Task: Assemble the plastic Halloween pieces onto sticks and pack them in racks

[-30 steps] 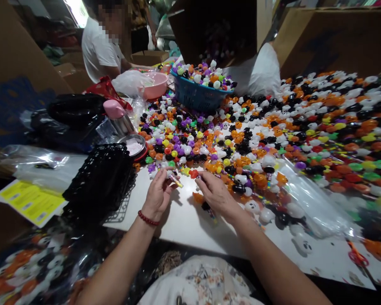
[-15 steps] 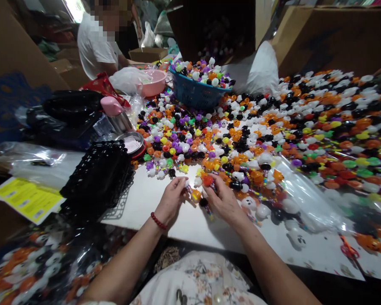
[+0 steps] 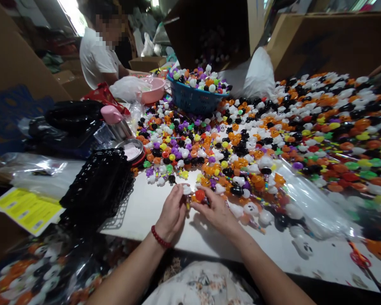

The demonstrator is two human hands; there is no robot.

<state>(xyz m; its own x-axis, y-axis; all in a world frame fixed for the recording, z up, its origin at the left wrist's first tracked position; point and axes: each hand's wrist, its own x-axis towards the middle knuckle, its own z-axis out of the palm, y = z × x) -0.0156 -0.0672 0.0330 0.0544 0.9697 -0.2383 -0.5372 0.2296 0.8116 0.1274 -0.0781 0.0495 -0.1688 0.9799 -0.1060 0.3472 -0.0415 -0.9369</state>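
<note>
The left hand (image 3: 172, 210) rests on its outer edge on the white counter (image 3: 209, 241), wrist bent slightly inward, a red bead bracelet (image 3: 160, 238) round the wrist. Its fingers curl toward the right hand and pinch a small white toy piece (image 3: 186, 190) at the fingertips. The right hand (image 3: 216, 212) lies palm down just beside it, forearm coming in from the lower right, thumb and forefinger closed on a small red toy piece (image 3: 199, 195) with an orange bit touching it. The two pieces are held almost touching, just above the counter, at the near edge of a wide heap of small toys (image 3: 257, 140) in orange, black, white, purple and yellow.

Beyond the heap stands a blue basket (image 3: 190, 98) filled with the same pieces, and left of it a pink bowl (image 3: 155, 87). A stack of black mesh trays (image 3: 98, 186) sits to the left of the hands, with a yellow sheet (image 3: 25, 207) further left. A clear plastic bag (image 3: 305, 199) lies over the toys on the right. A person in a white shirt (image 3: 95, 59) sits at the far end.
</note>
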